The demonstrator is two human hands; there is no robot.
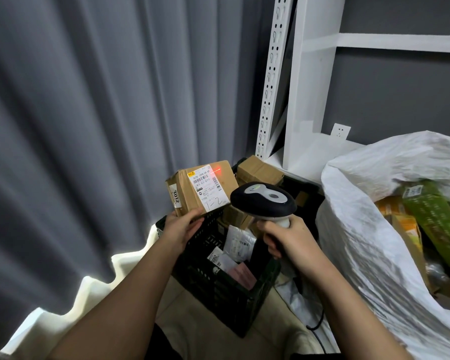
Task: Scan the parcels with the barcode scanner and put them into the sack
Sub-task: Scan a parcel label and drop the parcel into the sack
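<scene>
Held up over the black plastic slatted crate (218, 289), in front of the grey pleated curtain (89, 113): a small brown cardboard parcel sealed with tape and carrying a white printed shipping label (202, 187), tilted so the label faces the scanner. Probably light, judging by the single-handed hold at one lower corner; stiff-walled and box-shaped, so unlikely to sag or crush under a modest grip, though the taped faces look smooth enough to slip. Best taken across two opposite faces or under a corner, with the label left uncovered. Left hand (182, 227) curled round the parcel's near lower corner, thumb on the labelled face, fingers underneath and mostly hidden. Right hand (283, 241) wrapped tight round the pale handle of the black-and-grey handheld barcode scanner (263, 201), index finger position at the trigger not clear to see. Red scanning light (217, 169) landing on the label's upper right edge, off the main barcode, so a slight re-aim seems needed before a read. More brown boxes and white mailers lying in the crate and behind it. To the right, close beside the scanner hand, a large white woven plastic sack (361, 229) standing open, with green and yellow cartons already inside. Behind, a white perforated metal shelf frame (296, 87) against the dark wall.
</scene>
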